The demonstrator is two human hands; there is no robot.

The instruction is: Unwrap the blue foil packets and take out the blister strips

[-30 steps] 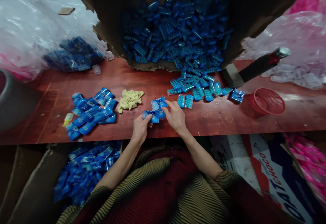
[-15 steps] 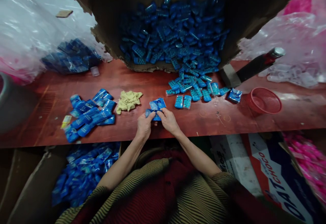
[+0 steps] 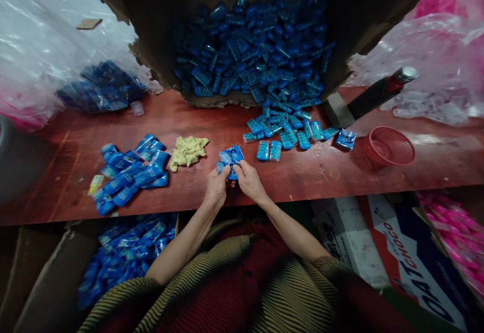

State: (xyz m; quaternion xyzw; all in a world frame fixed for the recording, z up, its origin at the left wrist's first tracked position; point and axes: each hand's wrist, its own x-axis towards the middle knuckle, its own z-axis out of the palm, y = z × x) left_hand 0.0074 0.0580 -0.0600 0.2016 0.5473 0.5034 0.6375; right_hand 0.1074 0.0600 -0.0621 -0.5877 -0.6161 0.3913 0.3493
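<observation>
My left hand [image 3: 216, 187] and my right hand [image 3: 247, 181] meet at the near edge of the red table [image 3: 234, 126], both closed on a small bunch of blue packets [image 3: 230, 159] held just above the wood. Loose blue blister packs [image 3: 287, 133] lie to the right of my hands, spilling out of a torn cardboard box [image 3: 245, 40] full of them. A pile of wrapped blue packets [image 3: 130, 174] lies to the left, beside a crumpled yellow cloth [image 3: 188, 150].
A red mesh basket [image 3: 388, 146] and a dark-handled tool [image 3: 372, 97] lie at the right. Clear plastic bags [image 3: 45, 45] sit at the back corners. Below the table, a box of blue packets [image 3: 124, 252] stands left, a printed carton [image 3: 408, 257] right.
My hands have come together; the left hand's packet has joined the right hand's bunch, and both hands now grip it close to the table edge.
</observation>
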